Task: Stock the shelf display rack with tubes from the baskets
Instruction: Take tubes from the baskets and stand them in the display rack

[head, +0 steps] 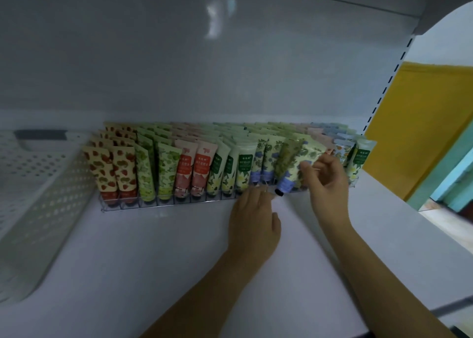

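A white shop shelf (179, 248) under a pale back panel, its clear display rack (163, 204) almost full of hand-cream tubes.

Most lanes, from the strawberry-print tubes (112, 169) on the left to the green-label ones at the far right, stand packed in rows; judging by that, little is left beyond the gap near the blue-flower lanes. The right hand (325, 181) pinches a leaf-and-blue-flower tube (299, 163) by its body, just above that gap. The tube is tilted, its long axis running from the crimped end up-right to the dark cap (279, 192) down-left, at the rack's front edge. The left hand (253, 217) rests loosely curled on the shelf, fingertips touching the rack front, holding nothing. A white perforated basket (38, 184) sits at the left.
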`<state>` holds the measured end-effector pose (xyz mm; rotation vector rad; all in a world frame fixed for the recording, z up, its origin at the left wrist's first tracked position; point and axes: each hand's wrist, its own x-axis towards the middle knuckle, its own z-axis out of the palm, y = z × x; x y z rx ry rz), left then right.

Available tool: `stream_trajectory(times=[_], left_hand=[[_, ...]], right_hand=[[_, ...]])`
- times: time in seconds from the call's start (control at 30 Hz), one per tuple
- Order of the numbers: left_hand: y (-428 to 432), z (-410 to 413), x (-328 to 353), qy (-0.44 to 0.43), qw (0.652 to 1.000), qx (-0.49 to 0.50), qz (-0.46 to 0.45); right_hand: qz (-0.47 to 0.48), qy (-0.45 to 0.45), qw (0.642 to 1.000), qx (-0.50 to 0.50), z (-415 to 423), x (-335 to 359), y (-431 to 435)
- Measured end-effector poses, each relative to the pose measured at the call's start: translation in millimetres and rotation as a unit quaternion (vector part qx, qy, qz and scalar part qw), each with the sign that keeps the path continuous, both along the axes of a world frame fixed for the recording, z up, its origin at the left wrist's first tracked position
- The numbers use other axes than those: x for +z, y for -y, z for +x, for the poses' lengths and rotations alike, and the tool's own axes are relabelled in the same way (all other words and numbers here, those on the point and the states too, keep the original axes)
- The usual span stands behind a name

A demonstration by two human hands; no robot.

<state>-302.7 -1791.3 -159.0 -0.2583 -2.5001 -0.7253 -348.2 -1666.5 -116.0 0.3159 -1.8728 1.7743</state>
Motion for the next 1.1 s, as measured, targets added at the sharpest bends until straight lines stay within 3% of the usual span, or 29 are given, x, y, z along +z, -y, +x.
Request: stream_trajectory(times=[0.17,0.37,0.67,1.1], left_hand=[[-2.7,4.2,-1.9,0.056,0.993,0.047,-0.091],[-4.8,3.0,-0.6,0.097,0.988,0.05,-0.107],[-6.2,2.8,1.3,0.088,0.991,0.047,-0.09],[5.5,9.9,11.4,0.087,0.994,0.035,-0.052]], right_hand=[[0.014,-0.019,1.0,0.005,-3.3,0.9,6.5],[0.106,-0.016,0.994,0.007,-10.8,-5.4,22.4],[0.233,0.013,0.972,0.011,-12.7,-20.6,35.4],[0.226,0.021,0.974,-0.02,-11.3,-20.6,35.4]])
